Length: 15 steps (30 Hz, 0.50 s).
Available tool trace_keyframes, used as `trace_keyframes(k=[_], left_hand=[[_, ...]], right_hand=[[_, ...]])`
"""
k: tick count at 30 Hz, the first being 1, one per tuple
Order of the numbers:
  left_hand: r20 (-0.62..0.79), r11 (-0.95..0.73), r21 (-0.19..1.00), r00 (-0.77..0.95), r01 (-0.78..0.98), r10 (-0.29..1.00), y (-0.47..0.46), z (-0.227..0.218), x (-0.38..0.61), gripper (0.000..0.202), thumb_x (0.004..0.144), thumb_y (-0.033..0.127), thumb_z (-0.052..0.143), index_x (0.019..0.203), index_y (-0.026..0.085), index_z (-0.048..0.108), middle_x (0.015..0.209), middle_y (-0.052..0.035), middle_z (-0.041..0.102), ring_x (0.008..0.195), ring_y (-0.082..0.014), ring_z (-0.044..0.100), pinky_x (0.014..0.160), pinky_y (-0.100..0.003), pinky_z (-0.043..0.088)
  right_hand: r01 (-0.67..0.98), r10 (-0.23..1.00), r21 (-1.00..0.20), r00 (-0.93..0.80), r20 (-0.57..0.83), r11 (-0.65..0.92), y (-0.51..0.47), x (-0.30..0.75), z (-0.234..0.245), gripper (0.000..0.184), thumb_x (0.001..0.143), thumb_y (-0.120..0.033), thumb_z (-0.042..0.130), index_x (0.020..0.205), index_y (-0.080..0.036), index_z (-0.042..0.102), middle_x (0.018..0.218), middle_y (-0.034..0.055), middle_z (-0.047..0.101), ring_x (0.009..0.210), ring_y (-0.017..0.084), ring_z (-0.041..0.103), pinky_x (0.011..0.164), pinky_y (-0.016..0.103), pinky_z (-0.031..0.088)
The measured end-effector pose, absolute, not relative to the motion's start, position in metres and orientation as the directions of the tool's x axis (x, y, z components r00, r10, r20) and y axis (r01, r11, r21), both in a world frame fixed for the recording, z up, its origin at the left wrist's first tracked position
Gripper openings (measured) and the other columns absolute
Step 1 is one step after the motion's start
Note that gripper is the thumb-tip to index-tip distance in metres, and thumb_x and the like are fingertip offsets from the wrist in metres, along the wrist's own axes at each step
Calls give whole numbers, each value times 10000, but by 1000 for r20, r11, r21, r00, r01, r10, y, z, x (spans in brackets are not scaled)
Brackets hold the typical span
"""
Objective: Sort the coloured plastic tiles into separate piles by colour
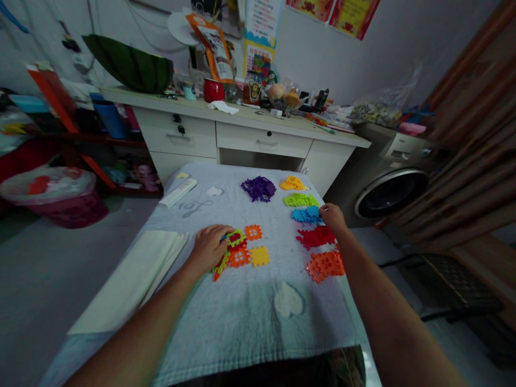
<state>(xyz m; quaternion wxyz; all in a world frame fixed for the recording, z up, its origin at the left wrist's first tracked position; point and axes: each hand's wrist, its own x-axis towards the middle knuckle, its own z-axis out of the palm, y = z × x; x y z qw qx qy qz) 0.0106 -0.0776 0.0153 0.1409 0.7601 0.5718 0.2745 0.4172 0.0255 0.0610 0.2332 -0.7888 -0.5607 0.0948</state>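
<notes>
Table w/ a pale towel (242, 322) spread over it. The left hand (209, 247) sits mid-table, fingers curled tight on the tile cluster (233, 248) (green, red & orange pcs joined, one green edge tilted up off the towel). Just right of the cluster lie 2 loose pcs, apart from each other: an orange tile (253, 232) and a yellow tile (260, 256).

The right hand (332, 216) is out nr the table's right edge, fingertips on the blue pile (306, 215). The fingers are hidden behind the knuckles, so can't tell if they're pinched or apart.

The blue pile is 3rd in a column of 5: yellow pile (293, 184) farthest, green pile (300, 200), then blue, red pile (316, 236), and orange pile (325, 264) closest. A purple pile (258, 188) sits left of the yellow one. A folded cloth (133, 274) lies at the table's left edge. Behind stands a cluttered desk (262, 141), w/ a washing machine (389, 191) to its right
</notes>
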Motion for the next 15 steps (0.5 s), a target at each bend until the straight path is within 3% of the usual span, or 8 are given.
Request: trace_keyframes(k=[4,7,11,15], left_hand=[[250,-303,532,195,791,948,-77,17,11,385,802,194,432,1108,256,658,1204,-36,679,1177,-253,564,1025,-470,375],[253,-300,536,190,789,949,-77,17,11,383,799,191,436,1107,256,654,1204,-36,680,1175,-246,564,1020,-464,376],[266,-302,542,181,784,947,-78,16,12,372,800,189,436,1092,261,654,1187,-33,686,1168,-242,566,1015,-461,376],[280,-323,553,194,768,940,-78,16,12,356,802,193,436,1070,253,662,1164,-33,692,1141,-237,581,1013,-449,386]], right_hand=[[897,921,-336,355,160,-287,16,411,71,127,808,-189,558,811,-147,678,816,98,689,716,178,604,618,253,391],[917,922,-313,321,216,-246,6,397,83,144,812,-202,550,836,-155,684,838,89,689,738,179,606,633,253,390],[930,948,-365,141,285,-29,-11,354,95,142,820,-191,543,854,-154,676,866,64,684,786,166,599,698,255,404],[853,970,-468,-169,174,232,-32,293,86,143,830,-187,555,913,-156,668,859,45,679,763,148,592,710,253,422]])
